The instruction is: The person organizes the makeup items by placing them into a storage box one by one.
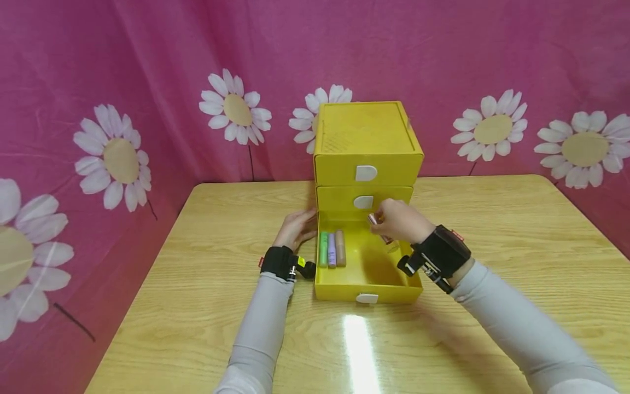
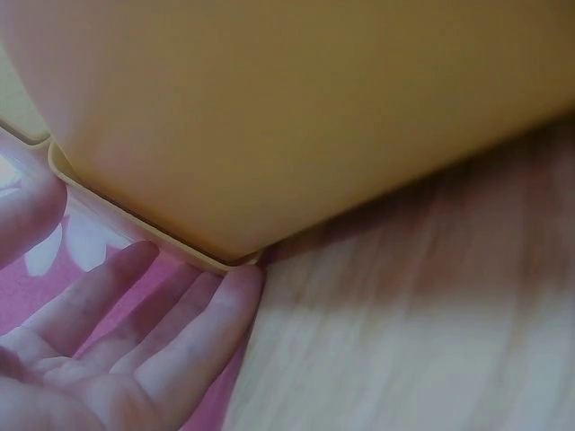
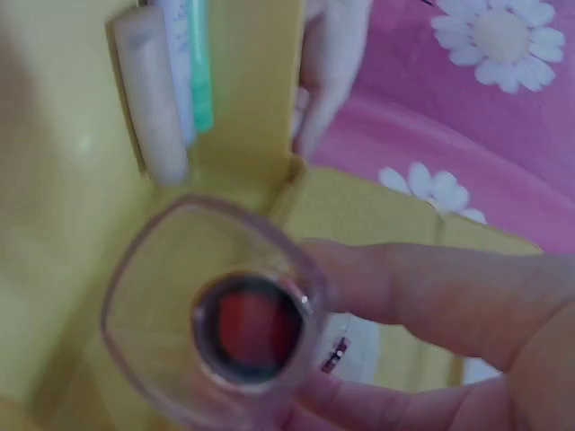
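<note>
My right hand (image 1: 402, 221) pinches a small cosmetic tube (image 3: 247, 328) with a clear end and a dark ring around red inside. It hangs tilted above the open bottom drawer (image 1: 366, 273) of a yellow drawer cabinet (image 1: 366, 128). At the drawer's left side lie a green tube (image 1: 323, 250), a lilac tube (image 1: 332, 251) and a beige tube (image 1: 340, 249), side by side. My left hand (image 1: 297, 227) is at the cabinet's left side. In the left wrist view its extended fingers (image 2: 202, 346) touch the yellow edge.
Two upper drawers, each with a white tab handle (image 1: 366, 173), are closed above the pulled-out one. The cabinet stands on a wooden table (image 1: 236, 246), close to a pink curtain (image 1: 394, 49) with daisies behind it.
</note>
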Demonstrator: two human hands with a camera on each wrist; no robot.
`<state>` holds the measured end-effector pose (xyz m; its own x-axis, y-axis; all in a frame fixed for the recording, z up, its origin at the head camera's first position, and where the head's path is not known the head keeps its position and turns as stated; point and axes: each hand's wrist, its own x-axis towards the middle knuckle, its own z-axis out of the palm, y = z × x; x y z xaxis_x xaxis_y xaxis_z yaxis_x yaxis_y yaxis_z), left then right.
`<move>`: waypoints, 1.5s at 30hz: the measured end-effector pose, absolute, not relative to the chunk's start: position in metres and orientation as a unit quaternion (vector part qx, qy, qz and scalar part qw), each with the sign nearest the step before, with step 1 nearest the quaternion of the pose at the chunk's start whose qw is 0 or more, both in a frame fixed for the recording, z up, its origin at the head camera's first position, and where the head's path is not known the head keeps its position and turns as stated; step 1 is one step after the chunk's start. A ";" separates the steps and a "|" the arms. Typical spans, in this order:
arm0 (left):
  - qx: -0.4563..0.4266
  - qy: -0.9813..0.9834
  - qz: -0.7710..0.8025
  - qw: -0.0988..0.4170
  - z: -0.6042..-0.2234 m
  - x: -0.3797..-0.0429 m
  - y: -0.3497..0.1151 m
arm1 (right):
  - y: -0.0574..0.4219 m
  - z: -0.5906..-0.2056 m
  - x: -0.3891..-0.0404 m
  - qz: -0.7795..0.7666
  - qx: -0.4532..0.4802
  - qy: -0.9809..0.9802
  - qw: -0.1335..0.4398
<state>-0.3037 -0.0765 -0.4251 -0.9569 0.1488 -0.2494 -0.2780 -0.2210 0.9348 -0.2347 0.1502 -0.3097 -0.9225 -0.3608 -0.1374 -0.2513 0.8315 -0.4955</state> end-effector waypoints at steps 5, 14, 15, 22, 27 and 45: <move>-0.055 0.612 0.777 0.136 -0.423 -0.304 -0.076 | 0.130 -0.324 -0.248 -0.215 -0.154 0.956 0.130; -0.063 0.607 0.781 0.136 -0.424 -0.305 -0.075 | 0.111 -0.351 -0.266 -0.183 -0.139 0.956 0.184; -0.063 0.607 0.781 0.135 -0.425 -0.305 -0.075 | 0.109 -0.354 -0.267 -0.181 -0.138 0.956 0.187; -0.067 0.606 0.781 0.136 -0.426 -0.306 -0.075 | 0.104 -0.367 -0.272 -0.179 -0.122 0.957 0.195; -0.067 0.609 0.778 0.139 -0.424 -0.305 -0.075 | 0.105 -0.373 -0.274 -0.187 -0.110 0.958 0.188; -0.065 0.613 0.775 0.136 -0.423 -0.304 -0.075 | 0.105 -0.380 -0.275 -0.201 -0.097 0.956 0.189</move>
